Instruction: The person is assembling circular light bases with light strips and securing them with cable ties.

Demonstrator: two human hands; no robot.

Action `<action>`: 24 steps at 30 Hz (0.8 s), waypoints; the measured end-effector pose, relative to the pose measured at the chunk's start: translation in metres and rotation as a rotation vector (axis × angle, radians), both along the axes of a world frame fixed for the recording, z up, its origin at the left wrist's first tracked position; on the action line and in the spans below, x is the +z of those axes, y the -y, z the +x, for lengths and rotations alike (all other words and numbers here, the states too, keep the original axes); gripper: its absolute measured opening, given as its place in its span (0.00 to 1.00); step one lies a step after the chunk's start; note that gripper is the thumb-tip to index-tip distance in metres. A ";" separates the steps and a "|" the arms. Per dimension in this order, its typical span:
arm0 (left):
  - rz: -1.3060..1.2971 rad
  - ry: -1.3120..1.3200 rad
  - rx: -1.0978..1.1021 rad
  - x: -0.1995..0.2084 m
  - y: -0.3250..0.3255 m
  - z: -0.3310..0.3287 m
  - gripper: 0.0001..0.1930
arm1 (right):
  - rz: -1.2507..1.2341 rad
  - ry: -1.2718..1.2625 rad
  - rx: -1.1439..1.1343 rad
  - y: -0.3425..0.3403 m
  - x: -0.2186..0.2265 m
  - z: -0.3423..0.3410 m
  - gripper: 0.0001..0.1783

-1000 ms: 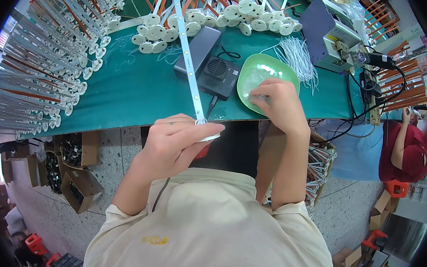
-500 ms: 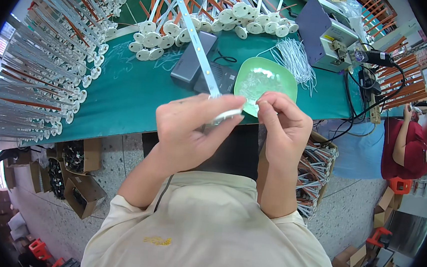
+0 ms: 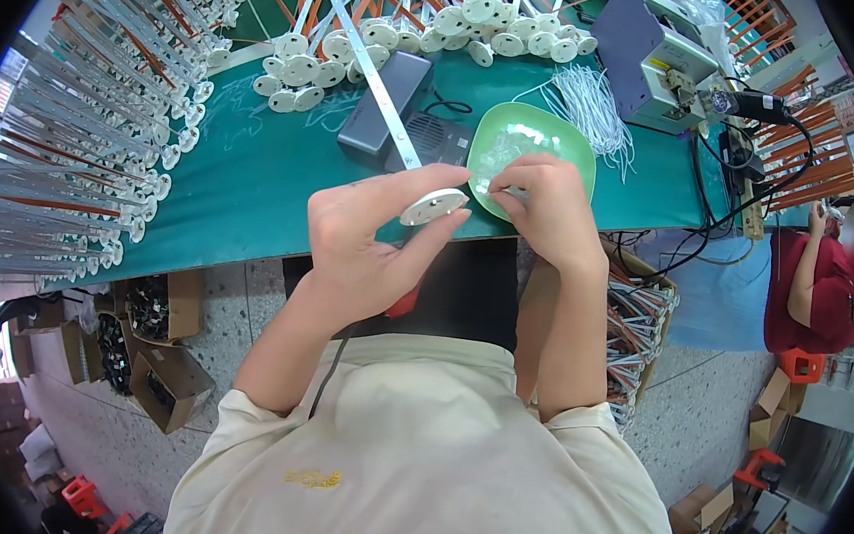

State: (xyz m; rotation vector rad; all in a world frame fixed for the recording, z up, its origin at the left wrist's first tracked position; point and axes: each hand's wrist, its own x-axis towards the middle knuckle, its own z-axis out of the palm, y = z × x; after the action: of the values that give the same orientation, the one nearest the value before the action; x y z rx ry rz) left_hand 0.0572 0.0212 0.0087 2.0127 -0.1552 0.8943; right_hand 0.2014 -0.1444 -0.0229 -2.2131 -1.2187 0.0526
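My left hand (image 3: 359,237) pinches the rim of a white round disc (image 3: 435,207) between thumb and fingers. A long pale LED strip (image 3: 373,80) joined to the disc points up and away to the left. Over the near part of a green dish (image 3: 582,184), my right hand (image 3: 550,204) has its thumb and fingertips drawn together. Whatever lies between those fingertips is too small to make out. Small clear and whitish pieces (image 3: 512,143) lie in the dish.
Behind the dish are a grey box-shaped device (image 3: 384,113), a bundle of white wires (image 3: 594,115) and a purple-grey machine (image 3: 639,58) with black cables. Disc-ended strips (image 3: 96,141) crowd the table's left and back. A co-worker in red (image 3: 816,293) sits at right.
My right hand has moved up and left over the dish. The disc in my left hand has tilted, showing more of its face, and the strip has swung slightly left.
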 end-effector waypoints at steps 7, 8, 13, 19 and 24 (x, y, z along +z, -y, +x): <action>0.055 -0.036 -0.029 -0.001 -0.005 0.000 0.17 | 0.103 -0.046 -0.061 -0.002 0.000 -0.004 0.09; 0.054 -0.036 -0.032 -0.001 -0.005 0.001 0.17 | 0.099 -0.047 -0.024 -0.004 0.002 -0.004 0.09; 0.070 -0.036 -0.034 0.000 -0.005 0.002 0.17 | 0.083 -0.001 0.054 -0.003 -0.001 0.003 0.09; 0.076 -0.056 -0.024 0.002 -0.009 0.004 0.16 | 0.215 -0.110 -0.058 0.001 0.004 -0.003 0.09; 0.063 -0.026 -0.063 0.004 -0.005 0.010 0.16 | 0.678 -0.548 -0.251 -0.004 0.001 -0.016 0.09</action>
State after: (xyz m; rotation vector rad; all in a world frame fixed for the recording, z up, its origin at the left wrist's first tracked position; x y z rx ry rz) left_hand 0.0676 0.0267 0.0124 2.0651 -0.2342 0.8328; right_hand 0.1854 -0.1400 -0.0221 -1.5815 -0.5373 0.1165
